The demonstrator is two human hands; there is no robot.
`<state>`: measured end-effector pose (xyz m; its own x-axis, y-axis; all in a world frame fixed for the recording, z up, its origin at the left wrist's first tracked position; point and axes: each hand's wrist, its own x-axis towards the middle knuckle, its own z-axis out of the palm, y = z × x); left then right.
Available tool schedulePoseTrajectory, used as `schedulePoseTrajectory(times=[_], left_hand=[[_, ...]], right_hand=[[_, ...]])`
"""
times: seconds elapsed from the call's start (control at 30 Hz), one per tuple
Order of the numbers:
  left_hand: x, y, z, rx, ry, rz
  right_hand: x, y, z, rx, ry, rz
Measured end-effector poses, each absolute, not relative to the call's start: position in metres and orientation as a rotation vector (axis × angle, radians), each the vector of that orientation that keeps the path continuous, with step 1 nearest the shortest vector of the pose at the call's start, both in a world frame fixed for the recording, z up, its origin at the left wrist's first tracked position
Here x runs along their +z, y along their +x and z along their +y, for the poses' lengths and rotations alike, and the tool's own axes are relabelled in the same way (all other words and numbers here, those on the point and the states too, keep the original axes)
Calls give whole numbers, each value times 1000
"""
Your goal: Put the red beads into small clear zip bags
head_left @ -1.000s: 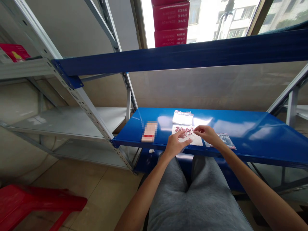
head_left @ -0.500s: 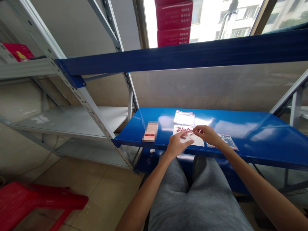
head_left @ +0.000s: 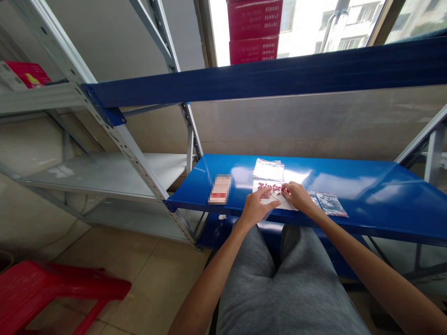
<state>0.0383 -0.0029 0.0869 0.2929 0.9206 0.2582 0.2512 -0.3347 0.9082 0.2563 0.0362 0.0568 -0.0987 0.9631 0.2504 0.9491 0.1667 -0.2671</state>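
Note:
My left hand (head_left: 256, 205) is curled around what looks like a small clear zip bag (head_left: 273, 195), with its thin red seal line showing between thumb and fingers. Over a white sheet (head_left: 288, 205) on the blue shelf, my right hand (head_left: 296, 194) has its fingertips pinched together among small red beads (head_left: 264, 185). Whatever those fingertips hold is too small to make out. Many beads lie scattered on the sheet's far half. Behind the sheet rests a stack of clear zip bags (head_left: 268, 169). More bags, with contents I cannot make out, lie right of my right wrist (head_left: 331, 204).
A blurred pale card with a red band (head_left: 219, 190) lies on the left of the blue shelf (head_left: 377, 200). A blue beam (head_left: 265, 81) crosses above. Grey metal posts (head_left: 131, 153) stand left, and a red stool (head_left: 63, 288) is on the floor.
My right hand has come down and slightly closer over the beads, fingertips now at the sheet. My left hand stays nearly in place. The view has shifted slightly.

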Motion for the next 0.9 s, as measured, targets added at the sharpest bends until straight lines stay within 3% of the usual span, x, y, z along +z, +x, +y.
schedulePoseTrajectory(times=[0.1,0.3,0.43,0.53,0.73,0.9], left_hand=[[88,37,-2,1047,1767,1055],[88,35,-1,1037,1745,1024],[88,35,-2,1039,1763,977],[88,34,-2,1057,1766,1002],[87,34,0,1106,1770,1035],[86,33,2,1111,1770,1050]], right_hand=[[66,257,34,139,-1742,-2014],[101,243,16,743,-1297,-1969],[115,234,10,938,-1184,-2013],[111,239,14,852,-1223,-1990],[79,254,29,259,-1645,-2051],[59,253,36,122,-1738,-2109]])
